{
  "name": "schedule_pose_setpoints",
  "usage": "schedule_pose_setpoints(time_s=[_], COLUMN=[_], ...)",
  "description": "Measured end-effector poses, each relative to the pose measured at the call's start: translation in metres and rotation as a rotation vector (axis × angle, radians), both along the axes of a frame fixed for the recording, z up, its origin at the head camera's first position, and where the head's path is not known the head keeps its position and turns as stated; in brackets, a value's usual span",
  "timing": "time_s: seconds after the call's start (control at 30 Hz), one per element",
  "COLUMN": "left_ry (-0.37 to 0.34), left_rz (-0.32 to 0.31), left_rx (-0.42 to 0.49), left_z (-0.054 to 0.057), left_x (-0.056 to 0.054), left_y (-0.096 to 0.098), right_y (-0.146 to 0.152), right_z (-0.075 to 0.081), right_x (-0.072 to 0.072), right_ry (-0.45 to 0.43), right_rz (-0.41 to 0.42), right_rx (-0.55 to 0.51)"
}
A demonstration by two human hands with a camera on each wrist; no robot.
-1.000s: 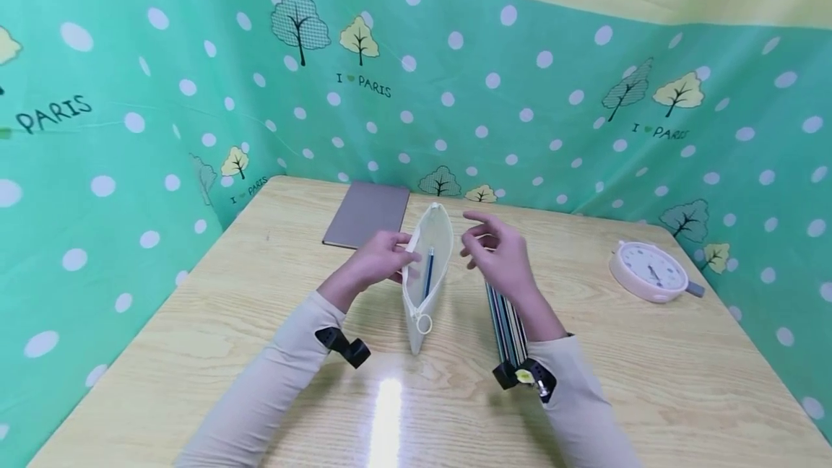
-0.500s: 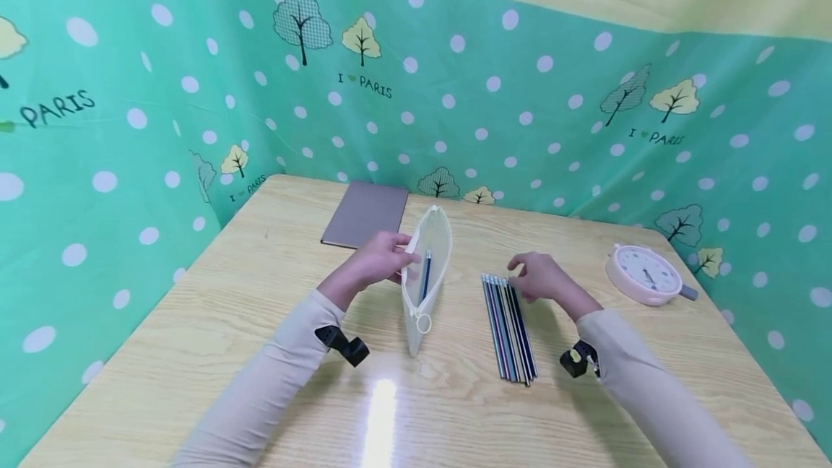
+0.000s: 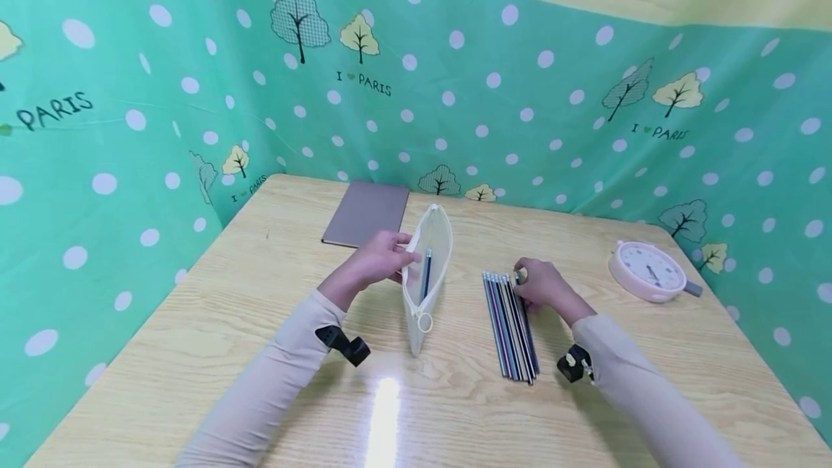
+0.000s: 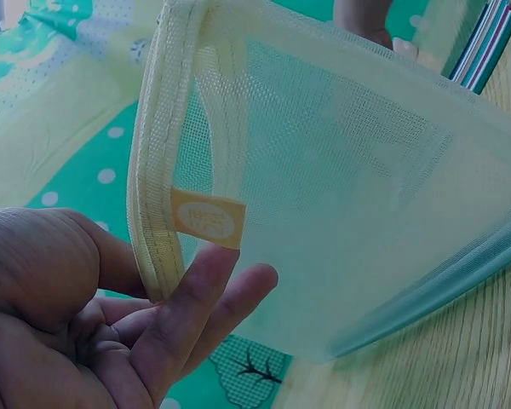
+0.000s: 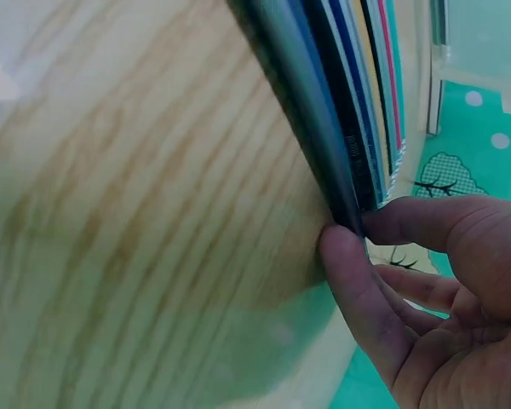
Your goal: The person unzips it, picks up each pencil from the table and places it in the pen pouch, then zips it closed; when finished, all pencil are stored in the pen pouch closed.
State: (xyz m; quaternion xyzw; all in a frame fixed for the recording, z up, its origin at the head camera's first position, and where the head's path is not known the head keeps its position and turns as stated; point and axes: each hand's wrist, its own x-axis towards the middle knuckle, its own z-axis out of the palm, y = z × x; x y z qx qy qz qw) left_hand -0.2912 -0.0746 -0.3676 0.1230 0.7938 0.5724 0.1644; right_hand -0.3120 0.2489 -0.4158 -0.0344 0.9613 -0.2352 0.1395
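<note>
On table (image 3: 260,273), hand (image 3: 542,283) (right) pinches pencil (image 5: 307,119)

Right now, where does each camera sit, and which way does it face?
On the head: looks forward and down at pouch and pencils; left hand, right hand, sleeves show.
On the left wrist: looks at the pouch; left hand and part of right hand show.
On the right wrist: looks at the pencils; right hand shows.
Head and left wrist views share the pouch.

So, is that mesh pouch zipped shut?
No, the pouch gapes open along its top, showing a dark pencil inside.
</note>
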Motion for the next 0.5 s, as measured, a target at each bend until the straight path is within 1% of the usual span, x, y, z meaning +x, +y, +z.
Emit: schedule_pose_setpoints(time_s=[0.1, 0.23, 0.33, 0.5], left_ry=[0.002, 0.008, 0.011, 0.01], left_rz=[-0.002, -0.004, -0.003, 0.0], left_rx=[0.0, 0.003, 0.003, 0.002], left_z=[0.0, 0.001, 0.0, 0.0], left_x=[0.0, 0.0, 0.0, 0.001], left_y=[0.0, 0.0, 0.001, 0.001], right_y=[0.001, 0.005, 0.008, 0.006], right_z=[-0.001, 0.006, 0.017, 0.039], right_x=[0.0, -0.001, 0.0, 0.005], right_ry=[-0.006, 0.005, 0.037, 0.151], right_rz=[-0.001, 0.004, -0.005, -0.059], right_rx=[0.001, -0.045, -0.125, -0.268])
